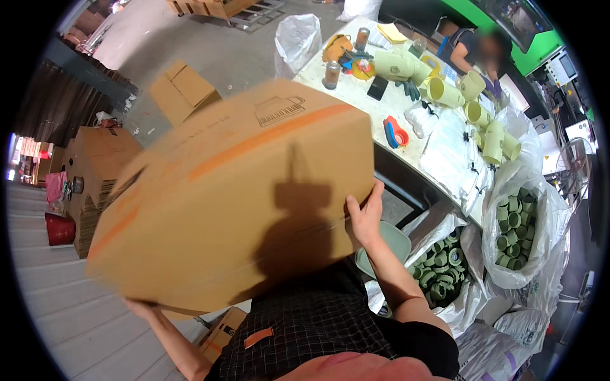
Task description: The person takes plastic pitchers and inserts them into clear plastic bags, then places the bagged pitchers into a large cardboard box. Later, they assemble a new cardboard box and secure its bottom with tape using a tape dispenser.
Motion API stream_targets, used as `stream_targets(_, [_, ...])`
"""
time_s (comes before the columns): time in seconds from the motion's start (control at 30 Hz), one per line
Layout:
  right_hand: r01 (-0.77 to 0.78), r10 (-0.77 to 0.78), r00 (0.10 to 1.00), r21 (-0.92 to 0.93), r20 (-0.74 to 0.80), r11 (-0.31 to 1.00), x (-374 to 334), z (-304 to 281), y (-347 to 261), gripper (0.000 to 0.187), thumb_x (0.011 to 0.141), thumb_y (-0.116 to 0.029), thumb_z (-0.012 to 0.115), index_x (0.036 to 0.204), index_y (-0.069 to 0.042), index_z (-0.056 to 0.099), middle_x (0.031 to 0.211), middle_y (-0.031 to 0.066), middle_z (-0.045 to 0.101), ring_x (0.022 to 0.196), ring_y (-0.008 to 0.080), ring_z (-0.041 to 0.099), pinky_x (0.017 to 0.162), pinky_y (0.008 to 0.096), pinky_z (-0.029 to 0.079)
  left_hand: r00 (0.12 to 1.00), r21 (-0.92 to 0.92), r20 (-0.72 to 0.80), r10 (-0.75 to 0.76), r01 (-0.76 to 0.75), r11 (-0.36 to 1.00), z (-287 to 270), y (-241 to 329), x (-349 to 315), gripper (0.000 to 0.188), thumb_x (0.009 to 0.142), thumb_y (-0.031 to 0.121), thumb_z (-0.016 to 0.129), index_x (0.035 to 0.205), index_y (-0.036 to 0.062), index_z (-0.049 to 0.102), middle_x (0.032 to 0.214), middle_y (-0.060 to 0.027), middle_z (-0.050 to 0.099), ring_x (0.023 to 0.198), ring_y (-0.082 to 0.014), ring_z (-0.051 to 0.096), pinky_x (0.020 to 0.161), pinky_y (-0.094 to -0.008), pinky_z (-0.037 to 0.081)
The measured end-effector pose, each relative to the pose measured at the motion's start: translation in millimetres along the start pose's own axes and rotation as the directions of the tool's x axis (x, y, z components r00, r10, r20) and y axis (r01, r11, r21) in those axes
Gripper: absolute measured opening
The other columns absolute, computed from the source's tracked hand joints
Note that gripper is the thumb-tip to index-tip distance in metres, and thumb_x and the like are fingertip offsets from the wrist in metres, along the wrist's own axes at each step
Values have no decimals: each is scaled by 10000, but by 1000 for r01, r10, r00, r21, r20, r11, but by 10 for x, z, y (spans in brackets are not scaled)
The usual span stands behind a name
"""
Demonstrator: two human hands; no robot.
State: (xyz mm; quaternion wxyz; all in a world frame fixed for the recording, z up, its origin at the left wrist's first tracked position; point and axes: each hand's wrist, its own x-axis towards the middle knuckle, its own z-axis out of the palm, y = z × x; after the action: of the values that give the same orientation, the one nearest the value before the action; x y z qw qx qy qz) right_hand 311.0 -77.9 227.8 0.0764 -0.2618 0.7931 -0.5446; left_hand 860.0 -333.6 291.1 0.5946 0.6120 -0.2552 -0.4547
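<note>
A large brown cardboard box [222, 216] with orange tape strips and a printed pitcher outline fills the middle of the view, held up in front of my body. My right hand [365, 216] grips its right edge, thumb on the near face and the fingers round the side. At the lower left corner my left hand [141, 308] supports the box from below, with its fingers mostly hidden. The box is tilted, and my shadow falls on its near face. Its far left end is slightly blurred.
A white worktable [413, 152] with green plastic pipe parts [445, 92] stands at the right. Beside it sit clear bags of green rings [438, 273] and short tubes [513, 228]. A person [470, 54] works behind it. More cartons [183, 92] stand on the floor at the left.
</note>
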Motion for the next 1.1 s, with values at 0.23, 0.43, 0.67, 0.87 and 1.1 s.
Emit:
stream_targets(0.23, [-470, 545, 824, -351, 155, 810, -823, 155, 2045, 725, 833, -306, 729, 1369, 40, 383, 1212, 290, 607, 1147, 427, 603, 979, 426, 484, 872, 68, 382, -305, 303, 951, -1830, -1163, -39, 740, 1009, 617, 376, 1525, 87, 358, 1538, -91, 422, 1393, -301, 396, 1146, -420, 320])
stream_targets(0.43, [-417, 653, 627, -525, 425, 742, -1705, -93, 2054, 620, 818, -298, 695, 1311, 7, 473, 1120, 246, 679, 1105, 379, 650, 953, 446, 504, 674, 235, 335, -658, 617, 751, -1276, -1881, -204, 917, 895, 818, 328, 1462, 106, 442, 1418, -84, 549, 1325, -258, 481, 1028, -446, 407])
stream_targets(0.67, [-489, 647, 680, -445, 345, 750, -1463, -637, 2506, 484, 835, -242, 720, 1239, -15, 580, 1022, 192, 716, 984, 307, 694, 867, 398, 538, 640, 477, 222, -736, 587, 654, -425, -2857, -630, 593, 941, 498, 536, 1334, 54, 539, 1275, -116, 631, 1170, -281, 606, 906, -427, 518])
stream_targets(0.87, [-772, 804, 580, -225, 131, 594, -1011, -1413, 3406, 402, 832, -188, 705, 1153, 40, 623, 910, 166, 715, 726, 210, 688, 671, 354, 543, 965, 943, -239, -110, 258, 210, -213, -2303, -476, 421, 925, 289, 621, 1222, -9, 602, 1141, -161, 679, 1050, -304, 660, 853, -416, 532])
stream_targets(1.1, [-851, 851, 525, 57, 33, 522, -215, -1802, 3781, 275, 903, -166, 663, 1125, -12, 614, 885, 69, 681, 686, 149, 650, 558, 279, 484, 449, 261, 880, 152, -727, 636, 4650, -2265, -2071, 352, 972, 58, 573, 1312, -23, 540, 1221, -148, 606, 1126, -241, 615, 1018, -336, 465])
